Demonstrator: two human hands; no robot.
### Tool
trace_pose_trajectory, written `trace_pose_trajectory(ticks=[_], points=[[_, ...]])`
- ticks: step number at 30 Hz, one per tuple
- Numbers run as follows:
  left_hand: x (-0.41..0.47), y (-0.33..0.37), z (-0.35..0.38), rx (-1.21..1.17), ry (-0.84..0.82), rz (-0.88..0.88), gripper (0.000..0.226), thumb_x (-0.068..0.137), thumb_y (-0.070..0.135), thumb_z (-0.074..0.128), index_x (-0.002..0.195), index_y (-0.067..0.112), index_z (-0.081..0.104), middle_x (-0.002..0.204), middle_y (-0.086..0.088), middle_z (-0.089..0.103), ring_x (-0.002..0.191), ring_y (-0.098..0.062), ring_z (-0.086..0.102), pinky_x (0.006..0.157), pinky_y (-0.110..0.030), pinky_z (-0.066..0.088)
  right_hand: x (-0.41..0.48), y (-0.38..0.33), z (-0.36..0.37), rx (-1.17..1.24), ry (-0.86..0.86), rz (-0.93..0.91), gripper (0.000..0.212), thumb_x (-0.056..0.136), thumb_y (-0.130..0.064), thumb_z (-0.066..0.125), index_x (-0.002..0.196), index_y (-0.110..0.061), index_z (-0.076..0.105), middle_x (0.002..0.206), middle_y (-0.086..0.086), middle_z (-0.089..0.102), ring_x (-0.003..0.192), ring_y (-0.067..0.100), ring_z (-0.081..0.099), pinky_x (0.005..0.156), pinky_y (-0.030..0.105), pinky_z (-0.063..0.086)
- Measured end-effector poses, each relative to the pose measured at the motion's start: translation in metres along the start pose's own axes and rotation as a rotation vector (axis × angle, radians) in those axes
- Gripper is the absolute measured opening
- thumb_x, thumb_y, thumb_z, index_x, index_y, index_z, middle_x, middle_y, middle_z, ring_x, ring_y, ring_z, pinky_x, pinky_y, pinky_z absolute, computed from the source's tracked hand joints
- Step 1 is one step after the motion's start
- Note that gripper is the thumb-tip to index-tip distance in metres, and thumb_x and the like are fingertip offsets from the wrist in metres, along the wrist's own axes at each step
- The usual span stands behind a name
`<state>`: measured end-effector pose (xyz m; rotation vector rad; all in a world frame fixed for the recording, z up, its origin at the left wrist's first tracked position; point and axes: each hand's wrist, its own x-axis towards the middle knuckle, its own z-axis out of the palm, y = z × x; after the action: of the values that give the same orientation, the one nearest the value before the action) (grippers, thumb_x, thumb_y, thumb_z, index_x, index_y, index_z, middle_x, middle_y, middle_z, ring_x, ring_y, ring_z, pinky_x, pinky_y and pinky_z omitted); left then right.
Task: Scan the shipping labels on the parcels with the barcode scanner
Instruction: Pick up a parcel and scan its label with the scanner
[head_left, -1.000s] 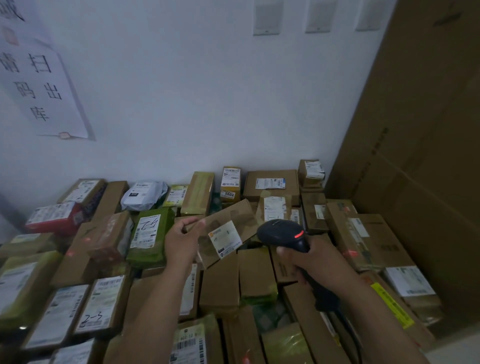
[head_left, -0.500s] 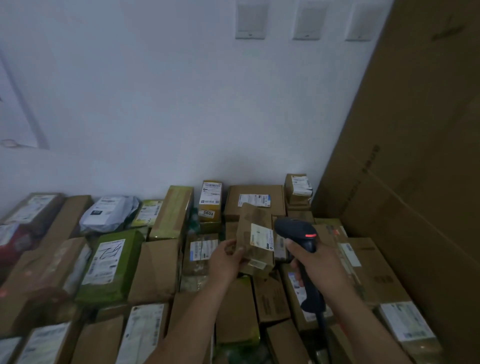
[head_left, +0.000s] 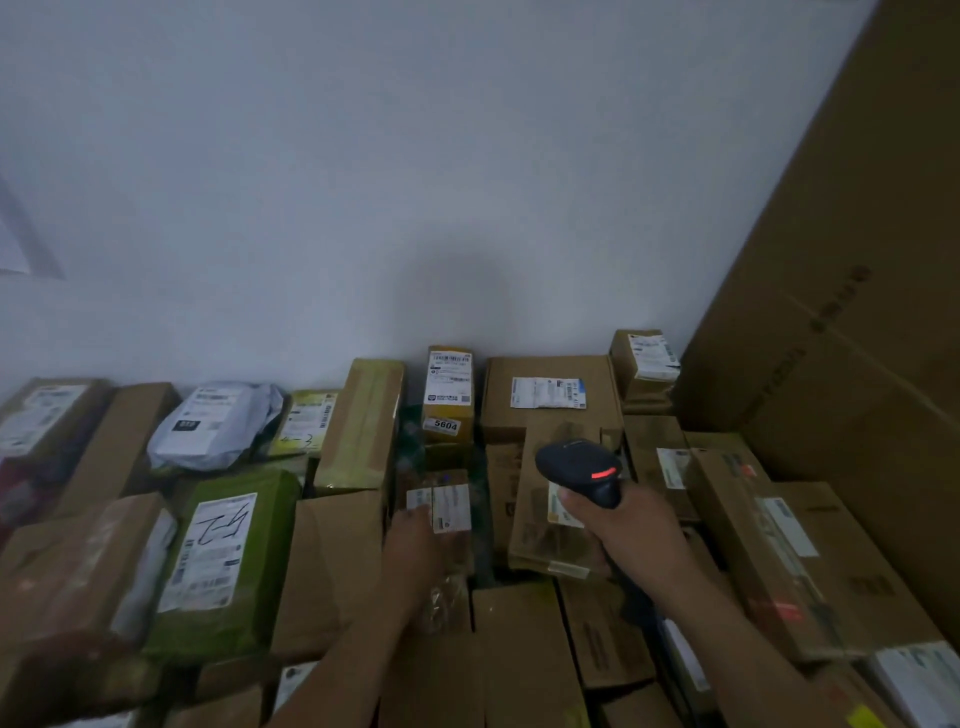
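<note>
Several labelled parcels lie packed together against a white wall. My right hand (head_left: 628, 535) grips a black barcode scanner (head_left: 579, 465) whose red light is lit. The scanner's head is over a brown cardboard parcel (head_left: 535, 540) that lies on the pile with its white label partly hidden behind my fingers. My left hand (head_left: 415, 545) rests on a small plastic-wrapped parcel (head_left: 452, 506) just left of it, fingertips at the left edge of its white label. Motion blur hides whether those fingers curl round it.
A tall cardboard sheet (head_left: 857, 260) leans at the right. A green parcel (head_left: 223, 561) and a white poly bag (head_left: 213, 423) lie to the left. A yellow box marked 5604 (head_left: 447, 395) and a wide brown box (head_left: 550, 374) stand at the wall.
My left hand let go of the brown parcel, which now lies on the pile, and moved onto the small wrapped parcel. The view shifted right and down; the scanner stayed in my right hand.
</note>
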<state>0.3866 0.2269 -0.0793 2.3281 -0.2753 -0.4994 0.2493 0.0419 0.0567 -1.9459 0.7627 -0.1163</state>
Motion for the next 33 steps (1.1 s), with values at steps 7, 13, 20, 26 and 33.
trace_pose_trajectory(ticks=[7, 13, 20, 26, 33], points=[[0.043, -0.018, 0.029, 0.181, -0.045, -0.177, 0.119, 0.083, 0.047, 0.075, 0.154, -0.002, -0.006, 0.161, -0.018, 0.010, 0.146, -0.033, 0.020, 0.119, -0.042, 0.025, 0.016, -0.001, 0.002, 0.000, 0.043, 0.037, 0.030, 0.088, -0.037, 0.070, 0.081, -0.009, 0.064, 0.070, 0.018, 0.067, 0.046, 0.015, 0.058, 0.052, 0.030, 0.049], [0.051, -0.030, 0.038, -0.087, -0.037, -0.269, 0.120, 0.063, 0.032, 0.093, 0.152, 0.004, 0.019, 0.149, -0.014, 0.039, 0.136, -0.029, 0.041, 0.110, -0.044, 0.041, 0.024, 0.006, 0.014, -0.021, 0.035, 0.032, 0.025, 0.085, -0.040, 0.073, 0.079, -0.018, 0.064, 0.057, 0.001, 0.065, 0.040, 0.007, 0.056, 0.045, 0.022, 0.044], [0.051, -0.029, 0.038, -0.304, -0.028, -0.193, 0.040, 0.081, 0.004, 0.078, 0.106, 0.026, 0.057, 0.116, -0.002, 0.067, 0.086, -0.006, 0.060, 0.063, -0.013, 0.048, 0.035, 0.024, 0.027, 0.003, -0.009, 0.110, 0.027, 0.085, -0.042, 0.072, 0.077, -0.017, 0.064, 0.053, -0.007, 0.065, 0.040, 0.007, 0.057, 0.041, 0.020, 0.045], [0.049, -0.020, 0.029, -0.563, -0.041, -0.294, 0.077, 0.080, 0.003, 0.077, 0.144, 0.023, 0.040, 0.121, -0.002, 0.062, 0.109, -0.026, 0.063, 0.080, -0.037, 0.057, 0.040, 0.023, 0.021, 0.085, -0.042, 0.141, 0.029, 0.086, -0.041, 0.071, 0.079, -0.014, 0.065, 0.057, -0.002, 0.064, 0.045, 0.013, 0.059, 0.044, 0.024, 0.048], [0.048, -0.015, 0.022, -0.577, 0.049, -0.329, 0.080, 0.077, 0.013, 0.082, 0.143, 0.018, 0.038, 0.129, -0.008, 0.058, 0.108, -0.029, 0.063, 0.087, -0.048, 0.057, 0.042, 0.021, 0.020, 0.072, -0.089, 0.118, 0.028, 0.087, -0.040, 0.071, 0.085, -0.013, 0.066, 0.055, -0.005, 0.064, 0.044, 0.012, 0.060, 0.043, 0.022, 0.049]])
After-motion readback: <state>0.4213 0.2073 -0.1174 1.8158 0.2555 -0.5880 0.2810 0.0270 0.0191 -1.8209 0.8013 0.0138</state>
